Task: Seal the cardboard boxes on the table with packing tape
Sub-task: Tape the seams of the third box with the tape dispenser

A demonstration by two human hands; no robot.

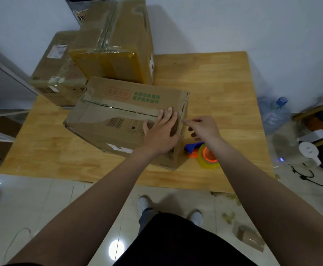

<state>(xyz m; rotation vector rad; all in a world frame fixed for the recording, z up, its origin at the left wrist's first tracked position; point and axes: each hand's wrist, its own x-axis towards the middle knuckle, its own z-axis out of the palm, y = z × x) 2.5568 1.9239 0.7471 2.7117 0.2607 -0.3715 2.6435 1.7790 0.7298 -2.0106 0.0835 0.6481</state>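
The front box (126,120) on the table (214,83) is pinned by the flat, spread left hand (161,134) while something unclear is pinched by the right hand (202,127), so a wrinkled, loose seal is risked.

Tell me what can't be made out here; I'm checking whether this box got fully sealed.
All in the head view:
- Nearest box: right end of the top seam is covered by the left hand.
- Right hand: whether its pinched grip holds tape is too blurred to tell.
- Tape dispenser: partly hidden behind the box corner and the right wrist.
- Box print: too blurred to read.
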